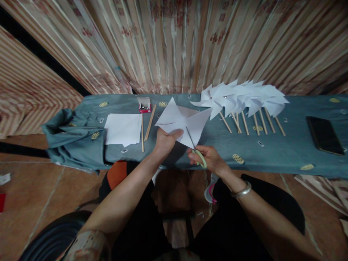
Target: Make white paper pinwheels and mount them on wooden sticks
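Note:
My left hand (167,140) grips a square sheet of white paper (176,116) by its near left side, thumb on top. Slits run in from the sheet's corners, and its flaps stand up a little. My right hand (208,157) has its fingers in the light green handles of a pair of scissors (201,158). Their blades lie along the paper's near right corner, pointing toward its middle. Whether the blades are fully closed is hard to tell.
Finished white paper pinwheels (244,97) on wooden sticks lie overlapping at the right. A stack of white paper (123,128), loose wooden sticks (150,122) and a small red box of metal pins (144,105) are at the left. A black phone (324,135) rests far right on the green cloth (293,152).

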Demonstrator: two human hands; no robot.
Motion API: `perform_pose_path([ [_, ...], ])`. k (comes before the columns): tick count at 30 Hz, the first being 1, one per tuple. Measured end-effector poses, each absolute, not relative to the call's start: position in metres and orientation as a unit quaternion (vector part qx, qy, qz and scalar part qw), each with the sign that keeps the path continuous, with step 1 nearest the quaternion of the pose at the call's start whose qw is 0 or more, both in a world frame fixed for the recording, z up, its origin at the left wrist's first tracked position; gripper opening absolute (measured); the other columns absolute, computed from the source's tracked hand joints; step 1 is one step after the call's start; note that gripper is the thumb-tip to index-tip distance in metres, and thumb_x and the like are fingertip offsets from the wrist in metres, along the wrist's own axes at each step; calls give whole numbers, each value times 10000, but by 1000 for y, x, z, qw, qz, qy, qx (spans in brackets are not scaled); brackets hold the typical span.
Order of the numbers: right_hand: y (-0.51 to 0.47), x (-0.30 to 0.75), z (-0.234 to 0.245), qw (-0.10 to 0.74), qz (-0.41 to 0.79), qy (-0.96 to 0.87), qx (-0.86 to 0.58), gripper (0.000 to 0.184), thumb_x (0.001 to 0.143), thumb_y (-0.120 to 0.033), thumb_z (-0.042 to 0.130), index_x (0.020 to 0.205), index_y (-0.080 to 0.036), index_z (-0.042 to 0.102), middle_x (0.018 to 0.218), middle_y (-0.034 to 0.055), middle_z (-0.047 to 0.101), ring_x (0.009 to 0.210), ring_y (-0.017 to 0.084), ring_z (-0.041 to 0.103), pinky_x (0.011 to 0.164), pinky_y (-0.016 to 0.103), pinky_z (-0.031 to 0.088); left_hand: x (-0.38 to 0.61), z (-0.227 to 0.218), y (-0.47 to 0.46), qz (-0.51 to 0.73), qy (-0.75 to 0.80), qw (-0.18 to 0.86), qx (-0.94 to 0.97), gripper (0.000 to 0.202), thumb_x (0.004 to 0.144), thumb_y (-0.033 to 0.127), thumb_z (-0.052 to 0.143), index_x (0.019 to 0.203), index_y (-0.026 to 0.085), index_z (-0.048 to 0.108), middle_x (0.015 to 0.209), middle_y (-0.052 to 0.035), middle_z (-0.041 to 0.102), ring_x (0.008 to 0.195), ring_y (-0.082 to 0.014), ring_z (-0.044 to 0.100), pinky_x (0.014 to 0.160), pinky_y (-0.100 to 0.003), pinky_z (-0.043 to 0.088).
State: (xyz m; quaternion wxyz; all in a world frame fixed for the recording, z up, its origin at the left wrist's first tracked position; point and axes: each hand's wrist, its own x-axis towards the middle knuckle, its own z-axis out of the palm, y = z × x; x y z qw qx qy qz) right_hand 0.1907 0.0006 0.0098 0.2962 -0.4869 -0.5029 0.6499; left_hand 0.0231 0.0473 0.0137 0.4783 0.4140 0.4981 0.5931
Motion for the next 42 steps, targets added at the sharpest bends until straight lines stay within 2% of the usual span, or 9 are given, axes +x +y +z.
perform_pose_path([
  [11,1,186,7,319,665,-453,-501,511,527,-501,841,852,-149,663,519,-28,615,469,91,523,451,216,385,25,11,48,595,502,488,395,285,571,230,766,825,130,683,858,-61,728,775,-205,666,772,-326,524],
  [19,1,187,6,322,657,-469,-494,544,550,-490,841,933,-156,647,543,-26,638,480,107,556,457,219,414,26,13,45,598,496,498,386,291,547,203,777,814,132,681,838,-49,721,752,-189,654,756,-308,518],
  [31,0,186,4,330,641,-486,-494,477,586,-543,805,827,-175,620,532,-29,625,474,105,539,455,225,402,26,14,44,589,499,493,400,284,557,219,768,811,128,681,847,-58,724,764,-195,663,767,-320,526],
  [42,-1,183,5,337,653,-456,-502,483,523,-526,841,762,-180,604,509,-34,621,452,101,539,449,221,412,26,18,41,582,504,503,393,284,547,226,772,793,130,668,827,-58,714,756,-200,657,761,-328,527],
])
